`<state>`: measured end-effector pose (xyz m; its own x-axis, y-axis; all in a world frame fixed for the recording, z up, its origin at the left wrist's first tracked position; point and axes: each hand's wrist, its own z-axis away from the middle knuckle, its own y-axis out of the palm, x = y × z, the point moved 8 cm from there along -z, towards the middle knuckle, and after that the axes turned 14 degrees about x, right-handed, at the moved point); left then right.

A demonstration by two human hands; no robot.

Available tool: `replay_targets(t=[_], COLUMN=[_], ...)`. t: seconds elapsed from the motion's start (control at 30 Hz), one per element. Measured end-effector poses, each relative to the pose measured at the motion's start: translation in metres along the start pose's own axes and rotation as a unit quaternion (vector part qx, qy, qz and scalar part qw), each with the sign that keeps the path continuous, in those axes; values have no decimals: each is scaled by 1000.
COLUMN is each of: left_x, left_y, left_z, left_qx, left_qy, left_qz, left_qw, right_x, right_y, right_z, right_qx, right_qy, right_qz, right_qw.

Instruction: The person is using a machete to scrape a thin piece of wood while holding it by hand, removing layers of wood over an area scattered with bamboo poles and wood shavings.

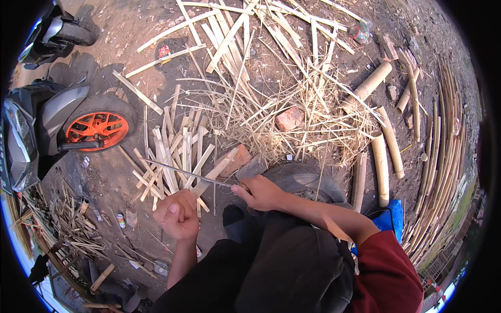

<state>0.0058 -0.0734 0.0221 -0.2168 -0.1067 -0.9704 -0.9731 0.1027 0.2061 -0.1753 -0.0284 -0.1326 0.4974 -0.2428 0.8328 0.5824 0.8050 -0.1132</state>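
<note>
My right hand [259,193] is wrapped round the handle of a long thin-bladed knife [182,171], whose blade points to the left. Closed in a fist, my left hand [179,215] sits lower and to the left. A pale split bamboo strip [213,173] runs from it up and to the right, passing the blade. The lower end of the strip is hidden by my fingers. Just beyond the blade lies a loose pile of short bamboo strips [169,156]. A brick [235,159] rests on the ground beside the strip.
Bamboo shavings [261,125] and long strips [227,41] cover the ground ahead, with another brick [289,119] among them. A tyre [308,180] is near my right forearm. Bamboo tubes [380,167] and poles [441,151] lie right. A motorbike [47,130] with an orange-rimmed wheel stands left.
</note>
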Motion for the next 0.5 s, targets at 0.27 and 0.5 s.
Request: replay_targets(t=[0.27,0.5], left_x=[4,-5], left_y=[-13,1], left_z=[3,-7], left_qx=[-93,-129], left_qy=[23,-16], left_qz=[28,-29], left_qw=[995,991], right_x=[-127,17], right_y=[-13,2], right_z=[-26,-2], right_qx=[-35,-35], right_qy=[214,-16], right_qz=[99,-119], right_qw=[971,992])
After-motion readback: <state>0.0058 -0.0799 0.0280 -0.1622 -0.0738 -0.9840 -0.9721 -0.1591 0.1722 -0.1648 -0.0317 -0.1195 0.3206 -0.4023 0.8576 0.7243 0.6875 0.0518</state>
